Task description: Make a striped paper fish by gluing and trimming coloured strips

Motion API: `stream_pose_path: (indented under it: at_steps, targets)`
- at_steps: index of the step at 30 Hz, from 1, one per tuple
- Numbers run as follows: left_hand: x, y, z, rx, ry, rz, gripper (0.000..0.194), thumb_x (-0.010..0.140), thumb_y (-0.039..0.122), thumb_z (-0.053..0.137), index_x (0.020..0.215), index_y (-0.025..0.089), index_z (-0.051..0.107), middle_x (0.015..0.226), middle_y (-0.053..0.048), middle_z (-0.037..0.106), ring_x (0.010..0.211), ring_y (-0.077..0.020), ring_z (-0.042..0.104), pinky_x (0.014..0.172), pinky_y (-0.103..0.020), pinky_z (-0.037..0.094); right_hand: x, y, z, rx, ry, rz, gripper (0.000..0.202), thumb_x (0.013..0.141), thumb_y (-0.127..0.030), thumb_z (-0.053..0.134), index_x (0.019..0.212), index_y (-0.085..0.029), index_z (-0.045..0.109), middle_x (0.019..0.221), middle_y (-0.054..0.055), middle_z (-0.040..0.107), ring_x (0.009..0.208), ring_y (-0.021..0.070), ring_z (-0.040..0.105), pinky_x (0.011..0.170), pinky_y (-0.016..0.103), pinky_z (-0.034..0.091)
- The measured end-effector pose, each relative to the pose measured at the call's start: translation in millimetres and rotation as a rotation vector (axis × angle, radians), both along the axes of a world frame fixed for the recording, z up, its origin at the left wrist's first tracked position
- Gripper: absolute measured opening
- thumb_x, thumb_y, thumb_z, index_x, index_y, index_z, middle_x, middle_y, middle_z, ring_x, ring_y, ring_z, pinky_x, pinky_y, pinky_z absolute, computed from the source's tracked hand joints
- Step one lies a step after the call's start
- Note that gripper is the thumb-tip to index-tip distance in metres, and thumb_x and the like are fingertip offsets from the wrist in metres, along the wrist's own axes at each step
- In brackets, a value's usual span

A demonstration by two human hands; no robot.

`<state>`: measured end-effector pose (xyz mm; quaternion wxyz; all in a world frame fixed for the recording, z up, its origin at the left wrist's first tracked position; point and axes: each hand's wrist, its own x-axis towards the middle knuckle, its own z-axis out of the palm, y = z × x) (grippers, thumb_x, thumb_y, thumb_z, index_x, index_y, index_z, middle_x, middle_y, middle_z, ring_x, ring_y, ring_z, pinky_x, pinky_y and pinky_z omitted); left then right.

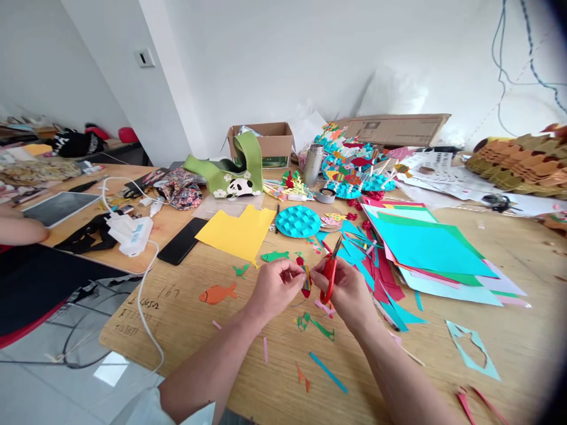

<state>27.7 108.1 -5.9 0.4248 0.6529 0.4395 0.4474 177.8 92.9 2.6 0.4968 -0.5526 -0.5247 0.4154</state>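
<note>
My left hand [280,286] pinches a small red paper fish [305,277] with blue and yellow strips across it. With red-handled scissors [330,268] held in its grip, blades pointing up, my right hand [352,289] also meets the fish's edge with its fingertips. An orange paper fish [217,293] lies to the left on the table, and a green paper fish [274,256] lies just beyond my left hand. Green paper scraps [314,324] and a blue strip [328,372] lie below my hands.
A turquoise scaly disc [297,221], yellow paper [239,230] and a black phone [182,241] lie ahead. Stacked coloured sheets [436,245] fill the right side. Behind stand a green panda bag [234,177], a metal flask [313,165] and a cardboard box [270,139]. Someone's arm [20,224] rests at far left.
</note>
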Motion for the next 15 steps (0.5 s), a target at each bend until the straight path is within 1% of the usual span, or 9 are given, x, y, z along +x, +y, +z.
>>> stream_pose_path:
  at_steps: [5,8,15]
  targets:
    - [1.3,0.8,-0.4,-0.016,0.047,0.032,0.007,0.073,0.021,0.062,0.067,0.016,0.063,0.065,-0.001,0.064,0.056,-0.0115,0.053,0.053,-0.022,0.041,-3.5,-3.4,1.2,0.056,-0.1,-0.001,0.023,0.069,-0.036,0.07,0.071,-0.021,0.053,0.066,0.0,0.06,0.062,0.0163,0.057,0.061,0.03,0.046]
    - [1.9,0.5,0.8,-0.018,0.083,0.037,0.008,0.072,0.021,0.062,0.066,0.016,0.063,0.063,-0.001,0.064,0.053,-0.0113,0.053,0.051,-0.022,0.04,-5.5,-4.2,2.2,0.08,-0.141,-0.012,0.023,0.07,-0.037,0.068,0.071,-0.021,0.053,0.066,0.0,0.059,0.06,0.0159,0.056,0.06,0.03,0.046]
    - [2.6,-0.6,-0.2,-0.008,0.154,0.072,0.007,0.071,0.018,0.06,0.063,0.017,0.062,0.062,0.0,0.065,0.053,-0.0111,0.054,0.052,-0.022,0.04,-7.9,-4.3,2.3,0.1,-0.225,-0.038,0.021,0.071,-0.037,0.066,0.071,-0.021,0.053,0.065,0.001,0.058,0.061,0.0169,0.056,0.059,0.031,0.046]
